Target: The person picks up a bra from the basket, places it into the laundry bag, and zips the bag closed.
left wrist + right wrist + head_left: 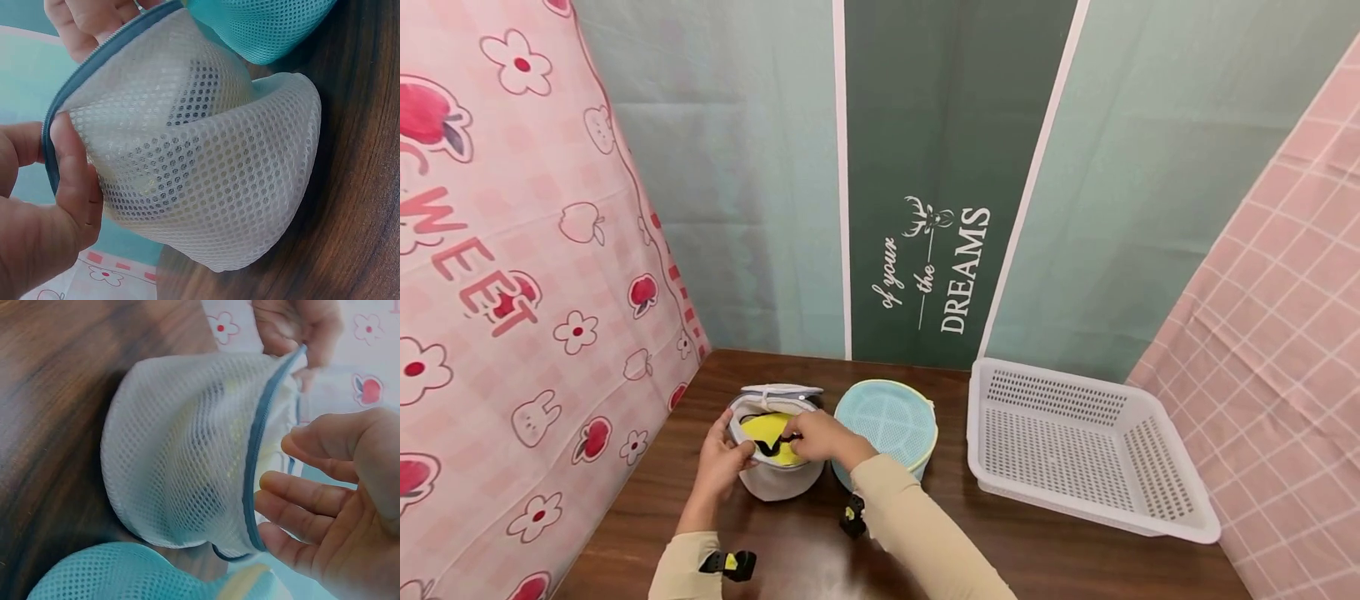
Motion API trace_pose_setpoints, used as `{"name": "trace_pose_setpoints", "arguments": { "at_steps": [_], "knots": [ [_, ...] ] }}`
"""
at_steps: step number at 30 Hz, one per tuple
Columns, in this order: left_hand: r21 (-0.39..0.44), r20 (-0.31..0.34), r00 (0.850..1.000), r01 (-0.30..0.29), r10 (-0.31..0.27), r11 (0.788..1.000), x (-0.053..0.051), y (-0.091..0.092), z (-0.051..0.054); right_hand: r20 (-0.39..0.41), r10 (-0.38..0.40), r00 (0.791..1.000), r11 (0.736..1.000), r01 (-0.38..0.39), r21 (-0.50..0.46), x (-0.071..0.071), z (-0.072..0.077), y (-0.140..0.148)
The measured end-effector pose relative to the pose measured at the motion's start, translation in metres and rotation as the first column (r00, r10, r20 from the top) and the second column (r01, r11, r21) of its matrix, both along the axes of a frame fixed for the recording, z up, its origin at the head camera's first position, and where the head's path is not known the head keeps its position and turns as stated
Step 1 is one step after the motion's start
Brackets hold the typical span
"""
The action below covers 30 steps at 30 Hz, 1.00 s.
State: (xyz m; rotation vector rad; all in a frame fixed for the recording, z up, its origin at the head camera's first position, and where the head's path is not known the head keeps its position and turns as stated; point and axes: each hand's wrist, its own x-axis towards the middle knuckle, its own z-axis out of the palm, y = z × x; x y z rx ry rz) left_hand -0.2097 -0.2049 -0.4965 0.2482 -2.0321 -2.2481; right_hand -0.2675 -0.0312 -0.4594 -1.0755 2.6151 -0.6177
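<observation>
The white mesh bag [782, 483] stands left of the blue mesh bag [883, 417]. The left hand [722, 458] pinches its rim [106, 47]; whether the right hand [822, 435] grips the yellow item [763, 428] inside cannot be told. A wide rim should prevent snagging.

right fingers [306, 490] are at the blue zipper [255, 437] of a white mesh bag [169, 450] near turquoise mesh [94, 575].

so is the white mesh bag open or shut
Open: the white mesh bag gapes at its top, showing a yellow item inside.
</observation>
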Motion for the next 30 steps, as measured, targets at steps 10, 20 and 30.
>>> {"name": "trace_pose_setpoints", "arguments": {
  "at_steps": [10,20,30],
  "knots": [
    [-0.003,0.018,1.0,0.014,-0.014,1.0,0.002,-0.003,-0.001,-0.028,-0.1,0.995,0.987,0.095,-0.128,-0.008,0.001,0.013],
    [-0.09,0.021,1.0,0.014,-0.012,0.996,0.003,-0.007,-0.002,0.193,-0.322,0.927,0.871,0.37,-0.323,-0.019,-0.007,0.01],
    [-0.111,0.002,1.0,0.008,-0.007,0.994,0.001,-0.009,-0.004,0.375,-0.433,0.82,0.769,0.553,-0.321,-0.033,-0.008,0.001]
  ]
}}
